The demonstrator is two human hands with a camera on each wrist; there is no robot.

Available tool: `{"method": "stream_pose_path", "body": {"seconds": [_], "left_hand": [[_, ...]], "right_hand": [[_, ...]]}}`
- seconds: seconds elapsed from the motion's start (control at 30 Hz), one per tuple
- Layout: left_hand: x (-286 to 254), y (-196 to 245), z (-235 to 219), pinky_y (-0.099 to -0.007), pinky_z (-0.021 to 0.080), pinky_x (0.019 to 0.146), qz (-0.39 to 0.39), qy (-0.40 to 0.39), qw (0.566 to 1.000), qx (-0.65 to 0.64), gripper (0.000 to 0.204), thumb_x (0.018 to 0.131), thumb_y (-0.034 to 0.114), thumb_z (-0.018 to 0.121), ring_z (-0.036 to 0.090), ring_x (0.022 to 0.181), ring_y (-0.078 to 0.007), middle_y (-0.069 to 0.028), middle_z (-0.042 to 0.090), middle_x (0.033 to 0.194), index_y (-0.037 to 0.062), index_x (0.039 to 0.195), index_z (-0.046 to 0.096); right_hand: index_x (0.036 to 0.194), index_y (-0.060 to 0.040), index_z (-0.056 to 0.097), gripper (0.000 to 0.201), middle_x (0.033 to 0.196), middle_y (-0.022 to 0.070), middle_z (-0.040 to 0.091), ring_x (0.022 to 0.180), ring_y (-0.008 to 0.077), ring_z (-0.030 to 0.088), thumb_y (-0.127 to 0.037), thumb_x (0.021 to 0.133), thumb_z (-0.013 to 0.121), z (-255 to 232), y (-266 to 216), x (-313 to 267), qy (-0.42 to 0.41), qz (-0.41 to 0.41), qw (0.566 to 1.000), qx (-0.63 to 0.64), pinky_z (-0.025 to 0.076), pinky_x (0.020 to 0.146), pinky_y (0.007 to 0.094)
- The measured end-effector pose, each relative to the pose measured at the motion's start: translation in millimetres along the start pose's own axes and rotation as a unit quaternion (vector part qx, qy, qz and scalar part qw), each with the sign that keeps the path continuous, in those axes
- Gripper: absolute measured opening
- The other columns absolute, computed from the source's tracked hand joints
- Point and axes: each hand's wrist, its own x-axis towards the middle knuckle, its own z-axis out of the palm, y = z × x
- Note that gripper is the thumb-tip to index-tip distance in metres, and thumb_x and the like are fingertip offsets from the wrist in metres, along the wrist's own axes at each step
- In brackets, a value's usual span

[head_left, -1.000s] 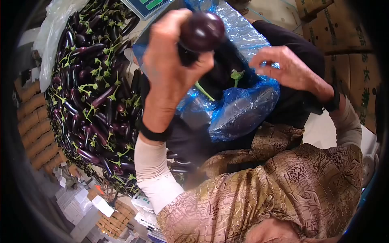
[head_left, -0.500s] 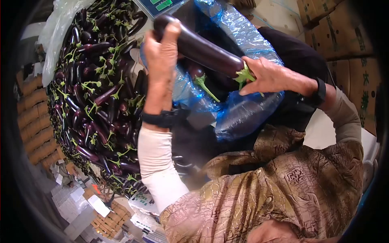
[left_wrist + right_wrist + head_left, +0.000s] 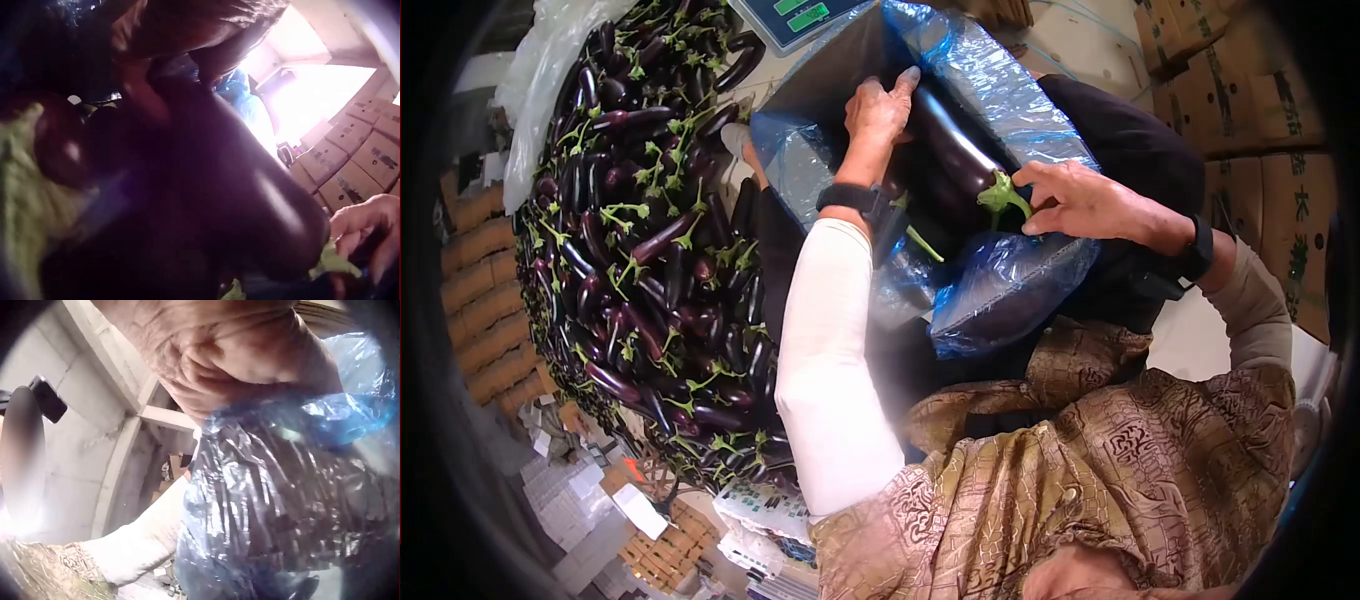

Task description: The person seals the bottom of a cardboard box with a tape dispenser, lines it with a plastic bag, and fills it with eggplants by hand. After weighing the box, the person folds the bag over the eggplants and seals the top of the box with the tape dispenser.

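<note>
A long dark purple eggplant (image 3: 950,140) lies slanted inside a box lined with blue plastic film (image 3: 1000,85). My left hand (image 3: 878,112) is down in the box at its rounded far end; in the left wrist view the fingers (image 3: 144,87) curl over the dark skin. At the near end, my right hand (image 3: 1085,200) pinches the green stem and cap (image 3: 1002,195) between thumb and fingers. Another eggplant's green stem (image 3: 925,243) shows beside it in the box. In the right wrist view, the blue film (image 3: 262,487) hides the fingertips.
A large heap of eggplants (image 3: 655,245) covers the floor at left. A scale (image 3: 785,20) with a green display stands beyond the box. Cardboard cartons (image 3: 1280,220) are stacked at right, and clear plastic sheeting (image 3: 540,90) hangs at far left.
The eggplant was raised above the box in my left hand, then gripped at both ends. Now it has come down into the box, my left hand lowered with it.
</note>
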Motion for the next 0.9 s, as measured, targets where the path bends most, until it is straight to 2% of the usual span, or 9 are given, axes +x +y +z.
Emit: {"method": "stream_pose_path", "body": {"seconds": [0.1, 0.17, 0.23, 0.4, 0.5, 0.57, 0.67, 0.73, 0.9], "left_hand": [[-6, -9, 14, -0.0372, 0.061, 0.069, 0.007, -0.035, 0.999, -0.014, 0.076, 0.080, 0.047, 0.072, 0.071, 0.078, -0.0295, -0.0235, 0.065, 0.111, -0.0094, 0.128, 0.054], [-8, -26, 20, -0.0332, 0.059, 0.067, 0.133, -0.056, 0.989, 0.044, 0.075, 0.078, 0.040, 0.074, 0.070, 0.068, -0.0263, -0.0186, 0.070, 0.095, -0.0082, 0.131, 0.052], [-34, -26, 17, -0.0347, 0.053, 0.080, 0.220, -0.040, 0.964, 0.143, 0.079, 0.070, 0.032, 0.078, 0.070, 0.082, -0.0263, -0.0171, 0.070, 0.090, -0.0038, 0.135, 0.050], [-66, -27, 26, -0.0387, 0.052, 0.082, 0.247, -0.073, 0.955, 0.148, 0.081, 0.064, 0.032, 0.084, 0.065, 0.086, -0.0297, -0.0158, 0.065, 0.092, 0.0058, 0.134, 0.052], [-79, -23, 27, -0.0412, 0.051, 0.081, 0.309, -0.037, 0.935, 0.172, 0.056, 0.067, 0.026, 0.082, 0.061, 0.087, -0.0308, -0.0127, 0.060, 0.092, 0.0129, 0.118, 0.064], [-93, -14, 27, -0.0399, 0.050, 0.081, 0.481, -0.053, 0.856, 0.181, 0.037, 0.068, 0.017, 0.080, 0.058, 0.093, -0.0299, -0.0103, 0.059, 0.095, 0.0123, 0.103, 0.069], [-108, -19, 41, -0.0382, 0.049, 0.079, 0.517, -0.107, 0.827, 0.193, 0.021, 0.070, 0.008, 0.073, 0.055, 0.096, -0.0262, -0.0054, 0.056, 0.096, 0.0112, 0.091, 0.070], [-109, -21, 45, -0.0374, 0.048, 0.079, 0.544, -0.096, 0.804, 0.218, 0.023, 0.071, 0.007, 0.071, 0.055, 0.097, -0.0258, -0.0054, 0.057, 0.098, 0.0103, 0.094, 0.069], [-112, -22, 46, -0.0363, 0.044, 0.081, 0.594, -0.094, 0.725, 0.336, 0.019, 0.074, 0.014, 0.063, 0.051, 0.108, -0.0219, -0.0020, 0.056, 0.106, 0.0123, 0.093, 0.068]], "right_hand": [[0.110, -0.0021, 0.055, 0.040, 0.086, 0.0197, 0.068, 0.089, 0.0359, 0.066, -0.017, 0.079, 0.076, -2, 3, 1, 0.015, 0.010, 0.998, -0.068, 0.050, 0.076, 0.0405], [0.106, -0.0026, 0.056, 0.035, 0.084, 0.0201, 0.068, 0.085, 0.0376, 0.066, -0.015, 0.079, 0.075, -6, 0, 3, 0.002, -0.005, 0.993, -0.120, 0.051, 0.073, 0.0417], [0.099, 0.0010, 0.058, 0.030, 0.081, 0.0221, 0.065, 0.080, 0.0414, 0.065, -0.013, 0.077, 0.073, -8, -5, 5, -0.023, -0.050, 0.968, -0.245, 0.051, 0.070, 0.0463], [0.094, -0.0006, 0.064, 0.022, 0.073, 0.0154, 0.067, 0.073, 0.0357, 0.068, -0.018, 0.081, 0.069, -8, -1, 24, -0.061, -0.171, 0.905, -0.385, 0.053, 0.061, 0.0435], [0.091, -0.0034, 0.065, 0.018, 0.075, 0.0127, 0.068, 0.076, 0.0327, 0.068, -0.019, 0.082, 0.068, -23, -16, 25, -0.145, -0.105, 0.874, -0.451, 0.053, 0.062, 0.0423], [0.101, -0.0102, 0.071, 0.022, 0.088, 0.0142, 0.069, 0.091, 0.0323, 0.066, -0.014, 0.080, 0.065, -44, -1, 9, -0.086, -0.152, 0.935, -0.308, 0.052, 0.075, 0.0395], [0.107, 0.0000, 0.069, 0.031, 0.097, 0.0189, 0.069, 0.090, 0.0349, 0.066, -0.005, 0.077, 0.064, -50, 0, -7, -0.168, -0.050, 0.954, -0.242, 0.052, 0.077, 0.0397], [0.113, -0.0011, 0.068, 0.038, 0.106, 0.0207, 0.067, 0.095, 0.0354, 0.065, -0.001, 0.075, 0.063, -39, 9, -21, -0.137, -0.171, 0.970, -0.105, 0.052, 0.081, 0.0403], [0.103, 0.0027, 0.066, 0.042, 0.097, 0.0154, 0.062, 0.095, 0.0355, 0.061, 0.005, 0.062, 0.062, -27, 11, -33, -0.099, -0.127, 0.983, -0.086, 0.052, 0.080, 0.0417]]}}
